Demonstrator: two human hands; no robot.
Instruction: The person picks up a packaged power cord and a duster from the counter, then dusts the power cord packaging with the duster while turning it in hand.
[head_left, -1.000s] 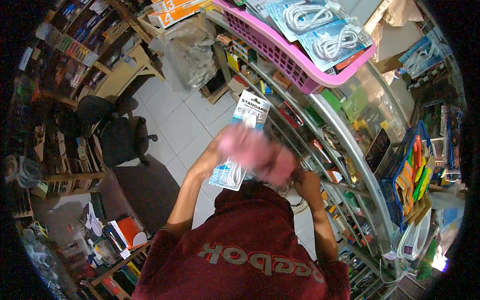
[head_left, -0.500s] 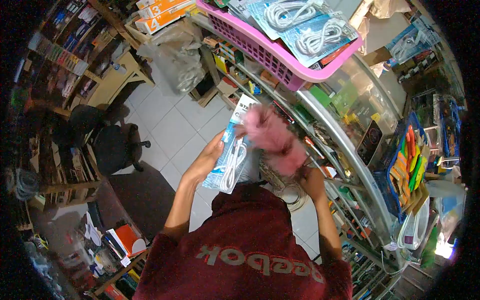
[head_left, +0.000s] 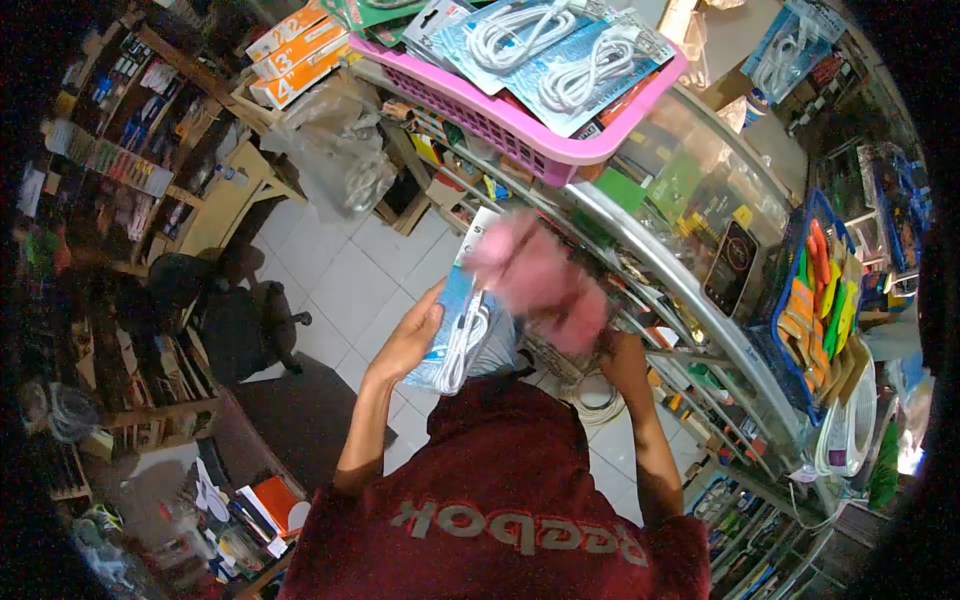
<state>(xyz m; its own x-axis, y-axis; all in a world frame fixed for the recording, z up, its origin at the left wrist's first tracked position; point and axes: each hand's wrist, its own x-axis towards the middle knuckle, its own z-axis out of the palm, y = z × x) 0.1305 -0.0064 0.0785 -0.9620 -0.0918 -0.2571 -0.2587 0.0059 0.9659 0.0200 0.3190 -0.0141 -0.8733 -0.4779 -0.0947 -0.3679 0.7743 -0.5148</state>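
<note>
My left hand (head_left: pixel 412 335) is closed on the edge of a packaged white cable (head_left: pixel 462 345) with a blue and white backing card, held upright in front of my body. In my right hand (head_left: pixel 625 365) is a pink fluffy duster (head_left: pixel 550 285), its handle hidden by the fingers. The duster's head is smeared by motion. It overlaps the upper right part of the package and covers some of the print there.
A pink basket (head_left: pixel 570 150) of similar cable packs sits on the glass display case (head_left: pixel 650 235) at my right. A blue basket (head_left: pixel 785 350) holds colourful tools or packs. Orange boxes (head_left: pixel 300 65) are stacked at the back left. A black chair (head_left: pixel 245 315) stands left on the tiled floor.
The view has shifted, so the pink basket sits further left. The duster's head has moved slightly over the package's upper part. Both hands keep their hold.
</note>
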